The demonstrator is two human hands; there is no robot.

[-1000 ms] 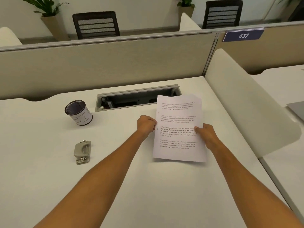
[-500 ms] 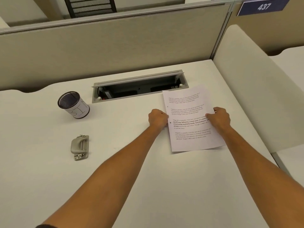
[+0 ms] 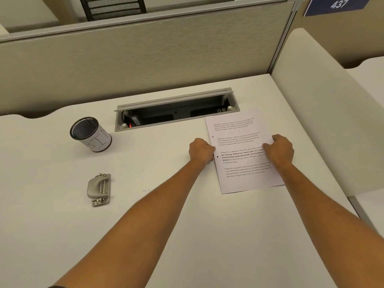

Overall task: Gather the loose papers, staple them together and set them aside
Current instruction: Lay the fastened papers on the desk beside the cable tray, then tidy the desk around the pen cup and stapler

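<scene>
papers [image 3: 241, 150] lie flat on the white desk [image 3: 187, 235], right of centre, just in front of the open cable tray [image 3: 176, 109]. their long axis runs away from the person, the far end leaning slightly left, with the print's top at the far end. the left hand [image 3: 201, 151] is curled against the left edge and the right hand [image 3: 279, 150] curls over the right edge, fingers bent together; whether they pinch the sheets i cannot tell. since a second ago the stack has come down from tilted to flat. i count one stack, sheets uncountable, one grey stapler [image 3: 99, 189] and one mesh cup [image 3: 90, 134], both well to the left.
</scene>
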